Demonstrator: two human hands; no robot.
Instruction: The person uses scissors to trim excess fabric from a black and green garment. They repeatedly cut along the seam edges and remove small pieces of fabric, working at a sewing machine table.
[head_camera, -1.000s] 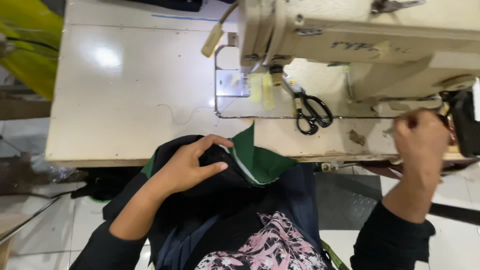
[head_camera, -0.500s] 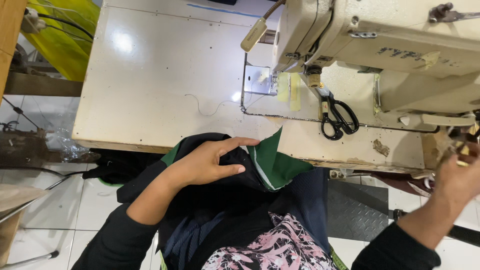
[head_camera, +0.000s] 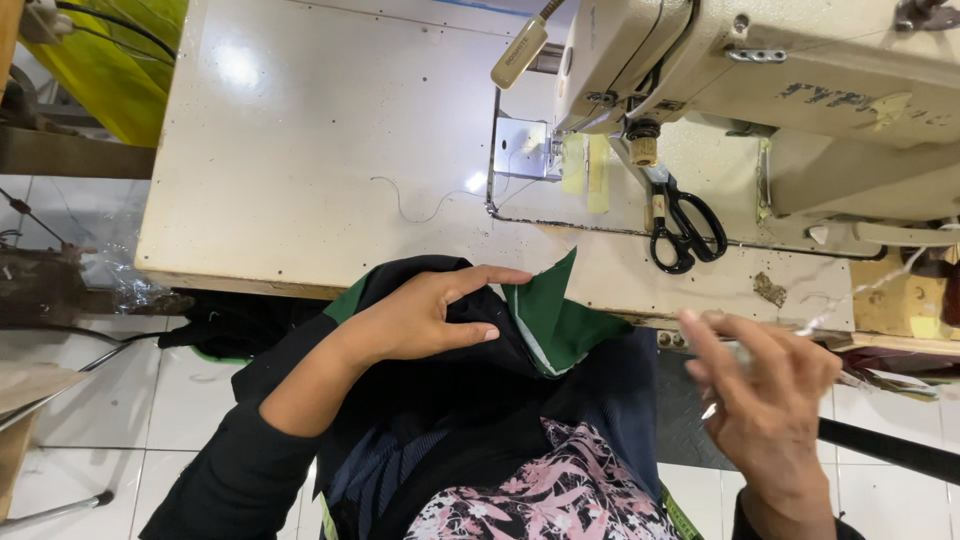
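Left hand (head_camera: 425, 318): flat, fingers open, unmoved on dark garment (head_camera: 470, 390) with green facing (head_camera: 560, 325). Right hand (head_camera: 765, 400): come down from sewing machine (head_camera: 760, 90); blurred, possibly pinching thread, grip unclear.

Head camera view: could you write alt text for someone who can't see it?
A person's left hand rests on dark and green cloth in their lap at a cream sewing machine table. The blurred right hand is raised with its fingers apart; black scissors lie under the machine.

Right hand (head_camera: 765, 400) blurred (perhaps pinching thread); sewing machine (head_camera: 800, 90) cropped.
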